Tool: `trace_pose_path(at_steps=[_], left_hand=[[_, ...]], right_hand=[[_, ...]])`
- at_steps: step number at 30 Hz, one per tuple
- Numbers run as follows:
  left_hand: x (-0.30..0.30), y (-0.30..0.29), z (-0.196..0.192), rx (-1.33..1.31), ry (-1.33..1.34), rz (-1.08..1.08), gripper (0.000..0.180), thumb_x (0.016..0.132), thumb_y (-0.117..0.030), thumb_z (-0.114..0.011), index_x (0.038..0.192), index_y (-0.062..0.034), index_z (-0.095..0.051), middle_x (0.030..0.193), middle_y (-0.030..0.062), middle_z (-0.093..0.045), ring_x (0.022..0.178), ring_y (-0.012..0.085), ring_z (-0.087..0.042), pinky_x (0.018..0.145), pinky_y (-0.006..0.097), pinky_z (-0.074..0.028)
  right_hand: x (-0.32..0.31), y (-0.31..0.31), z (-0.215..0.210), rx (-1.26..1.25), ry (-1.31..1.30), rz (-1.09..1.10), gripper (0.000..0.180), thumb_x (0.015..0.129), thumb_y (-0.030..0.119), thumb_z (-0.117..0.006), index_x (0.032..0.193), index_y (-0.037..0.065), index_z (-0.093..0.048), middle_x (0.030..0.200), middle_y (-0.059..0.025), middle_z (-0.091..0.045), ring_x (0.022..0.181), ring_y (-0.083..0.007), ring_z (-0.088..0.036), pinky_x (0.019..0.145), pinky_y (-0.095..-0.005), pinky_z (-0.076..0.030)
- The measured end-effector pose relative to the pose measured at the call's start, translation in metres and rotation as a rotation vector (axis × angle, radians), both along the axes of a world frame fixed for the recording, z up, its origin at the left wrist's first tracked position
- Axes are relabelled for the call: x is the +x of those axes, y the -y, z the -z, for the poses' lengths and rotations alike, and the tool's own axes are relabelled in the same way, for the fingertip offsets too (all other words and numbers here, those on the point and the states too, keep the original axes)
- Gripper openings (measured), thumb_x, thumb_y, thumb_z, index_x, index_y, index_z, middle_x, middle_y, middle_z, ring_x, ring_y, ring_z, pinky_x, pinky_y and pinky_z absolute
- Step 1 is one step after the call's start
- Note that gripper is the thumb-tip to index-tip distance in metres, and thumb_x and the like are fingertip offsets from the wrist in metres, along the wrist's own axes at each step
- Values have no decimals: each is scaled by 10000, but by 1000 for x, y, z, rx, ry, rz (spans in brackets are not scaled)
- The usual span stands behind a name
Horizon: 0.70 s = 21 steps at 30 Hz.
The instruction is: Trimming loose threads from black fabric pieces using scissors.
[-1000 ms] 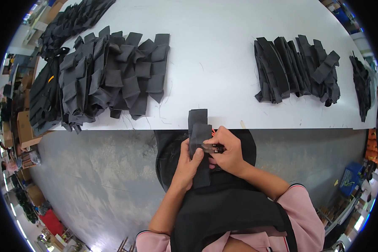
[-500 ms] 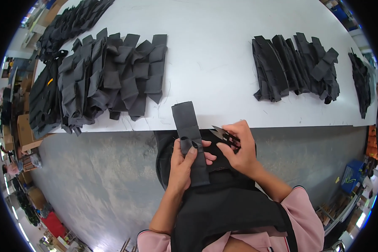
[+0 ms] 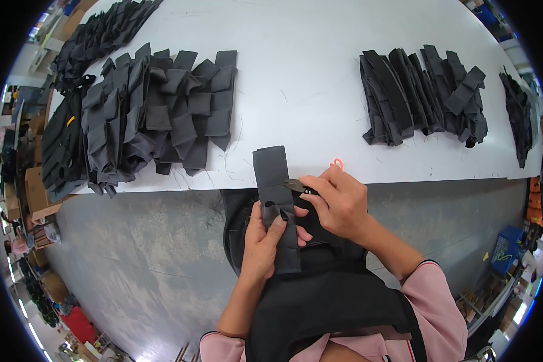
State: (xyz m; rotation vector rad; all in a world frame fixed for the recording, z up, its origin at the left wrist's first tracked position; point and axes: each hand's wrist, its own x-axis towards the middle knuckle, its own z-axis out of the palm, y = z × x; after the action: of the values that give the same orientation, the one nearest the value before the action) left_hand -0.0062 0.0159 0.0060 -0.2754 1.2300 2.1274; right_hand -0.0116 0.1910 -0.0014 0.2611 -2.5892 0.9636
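Observation:
Over my lap, at the table's near edge, my left hand (image 3: 263, 244) grips a dark grey fabric strip (image 3: 271, 167) with sewn folds. The thumb presses on its front while the fingers come round behind. Closed around a pair of thread snips (image 3: 296, 186) is my right hand (image 3: 344, 196). The dark blades touch or lie right over the strip's right edge, above my left thumb; I cannot tell whether they cut a thread. An orange loop (image 3: 338, 164) shows beyond the right hand's knuckles.
On the white table (image 3: 301, 78), a large heap of folded grey strips (image 3: 157, 108) lies at left, beside a black fabric piece (image 3: 63, 142) with an orange tag. Another strip pile (image 3: 422, 96) is at right. Loose threads dot the tabletop. A blue crate (image 3: 505, 248) stands on the floor at right.
My right hand has turned over and brought the snips left to the strip's edge. The orange loop has come into sight. The strip has shifted slightly and stands more upright.

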Motion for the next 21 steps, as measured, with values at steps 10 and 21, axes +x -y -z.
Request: trace_pose_path(at_steps=[10,21], left_hand=[[-4,-2,-3,-42,-3,-1,255,946,-94,-449,1161,0,-348,1025,202,-579,710,241,-641,614,303,-539],[-4,1,-2,-6,18,2,243,948,-100,-445,1152,-4,-354,1015,197,-582,700,231,-636,615,295,-537]], right_hand=[[0,1,-2,-43,50,7,263,665,29,-716,919,57,-655,698,-63,-500,556,-193,-500,469,-295,-393],[6,4,1,-218,67,68,266,659,-10,-712,914,40,-652,722,-87,-480,552,-218,-481,521,-292,-427]])
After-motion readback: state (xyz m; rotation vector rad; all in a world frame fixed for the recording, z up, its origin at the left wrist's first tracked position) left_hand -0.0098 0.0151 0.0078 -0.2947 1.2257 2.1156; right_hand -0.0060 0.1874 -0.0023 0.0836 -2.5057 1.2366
